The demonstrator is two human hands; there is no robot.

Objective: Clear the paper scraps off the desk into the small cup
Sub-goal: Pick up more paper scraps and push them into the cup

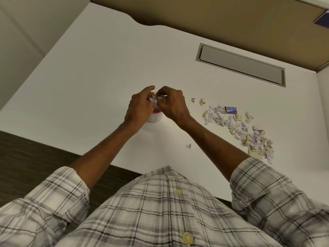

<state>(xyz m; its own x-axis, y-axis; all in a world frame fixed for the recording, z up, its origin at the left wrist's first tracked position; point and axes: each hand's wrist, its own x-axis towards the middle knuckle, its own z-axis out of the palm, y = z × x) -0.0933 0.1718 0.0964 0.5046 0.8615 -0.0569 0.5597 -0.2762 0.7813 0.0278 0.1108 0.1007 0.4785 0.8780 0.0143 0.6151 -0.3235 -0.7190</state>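
Note:
A small white cup [156, 118] with pink trim stands on the white desk [92, 72], mostly covered by my hands. My left hand [139, 106] and my right hand [173, 104] meet just above its mouth, fingers closed on crumpled paper scraps [157, 101]. A long scatter of torn white and tan paper scraps [240, 129] lies on the desk to the right of my right forearm. Two stray bits [198, 101] lie near the pile's far end. One tiny scrap [188, 145] sits alone between my forearms.
A small blue card piece [231, 110] lies at the pile's far edge. A grey cable-tray flap [240, 64] is set into the desk at the back right. A tan partition [213, 16] borders the back. The desk's near edge meets dark flooring [32, 157].

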